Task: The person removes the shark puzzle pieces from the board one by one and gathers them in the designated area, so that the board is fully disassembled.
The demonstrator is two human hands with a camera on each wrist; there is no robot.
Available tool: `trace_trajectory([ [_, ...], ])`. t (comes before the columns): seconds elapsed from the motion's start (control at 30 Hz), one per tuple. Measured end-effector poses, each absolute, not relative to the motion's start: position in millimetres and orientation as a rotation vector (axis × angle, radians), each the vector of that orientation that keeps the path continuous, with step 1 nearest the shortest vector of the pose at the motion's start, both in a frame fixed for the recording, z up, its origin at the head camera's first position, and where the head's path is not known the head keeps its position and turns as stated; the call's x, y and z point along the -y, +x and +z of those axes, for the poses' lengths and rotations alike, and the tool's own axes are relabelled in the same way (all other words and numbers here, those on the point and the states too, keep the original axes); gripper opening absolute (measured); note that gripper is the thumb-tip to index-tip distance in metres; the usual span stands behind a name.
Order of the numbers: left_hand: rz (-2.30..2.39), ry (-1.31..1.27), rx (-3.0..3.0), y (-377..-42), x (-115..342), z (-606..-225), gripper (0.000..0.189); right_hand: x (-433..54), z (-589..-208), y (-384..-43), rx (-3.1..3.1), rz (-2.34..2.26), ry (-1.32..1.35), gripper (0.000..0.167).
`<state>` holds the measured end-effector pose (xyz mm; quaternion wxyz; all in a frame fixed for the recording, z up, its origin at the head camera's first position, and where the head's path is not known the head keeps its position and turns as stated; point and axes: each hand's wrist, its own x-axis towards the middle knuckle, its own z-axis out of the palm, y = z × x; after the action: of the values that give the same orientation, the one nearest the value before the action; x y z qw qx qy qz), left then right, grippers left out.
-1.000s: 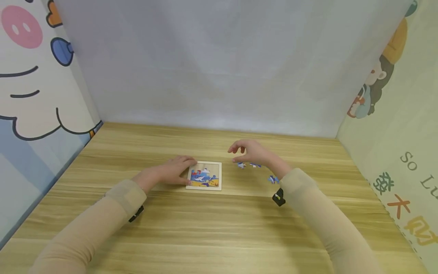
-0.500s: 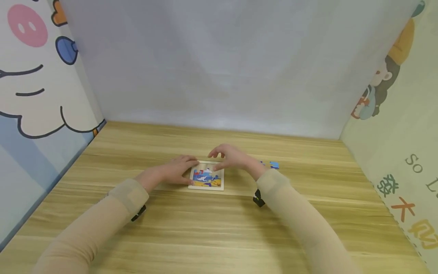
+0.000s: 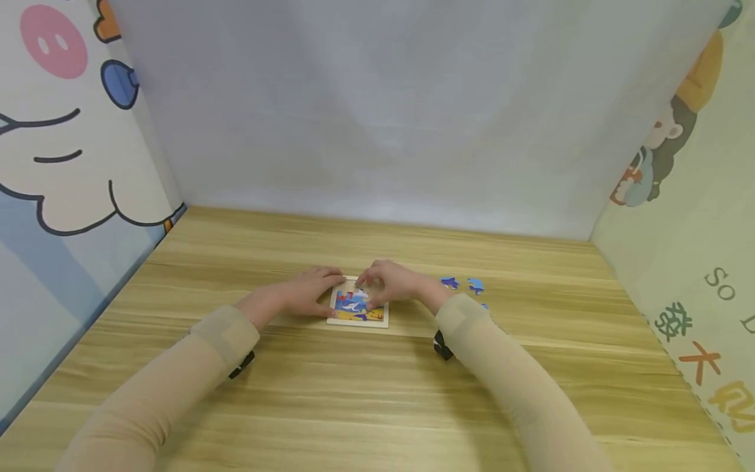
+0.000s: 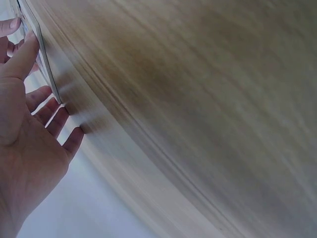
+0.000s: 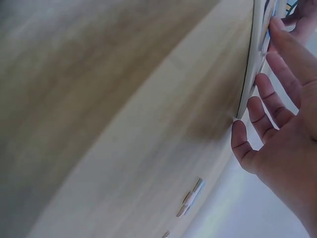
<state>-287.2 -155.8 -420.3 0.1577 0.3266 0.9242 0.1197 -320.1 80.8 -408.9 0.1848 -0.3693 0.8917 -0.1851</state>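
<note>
A small jigsaw puzzle board (image 3: 356,322) with a pale rim and a part-filled sea picture lies on the table. My left hand (image 3: 301,292) rests at its left side, thumb by the lower left and fingers by the top left corner. In the left wrist view, the left fingers (image 4: 58,121) touch the table beside the board. Over the board's upper right part, my right hand (image 3: 392,283) bends thumb and fingers together and seems to pinch a puzzle piece, mostly hidden. The right thumb (image 5: 290,47) meets something bluish at the board in the right wrist view.
Loose blue puzzle pieces lie right of the board: a dark one (image 3: 449,282), a lighter one (image 3: 476,285) and one partly behind the sleeve (image 3: 485,306). A pale curtain (image 3: 377,131) stands behind the table; printed panels flank it.
My right hand has moved left and down from above the loose pieces onto the board, its thumb and fingers drawing closer. The left hand stays at the board's left edge.
</note>
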Motion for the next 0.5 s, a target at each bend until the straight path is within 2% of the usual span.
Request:
trace_trajectory([
  [0.33,0.344,0.951,-2.645,-286.7,155.0,-418.4,0.078,-81.5,-413.6,-317.3,-2.512,-0.501,-1.030,0.049],
  [0.5,0.377,0.967,-2.633,-284.7,155.1,-418.6,0.064,-80.8,-415.8,-317.6,-2.517,-0.495,-1.011,0.044],
])
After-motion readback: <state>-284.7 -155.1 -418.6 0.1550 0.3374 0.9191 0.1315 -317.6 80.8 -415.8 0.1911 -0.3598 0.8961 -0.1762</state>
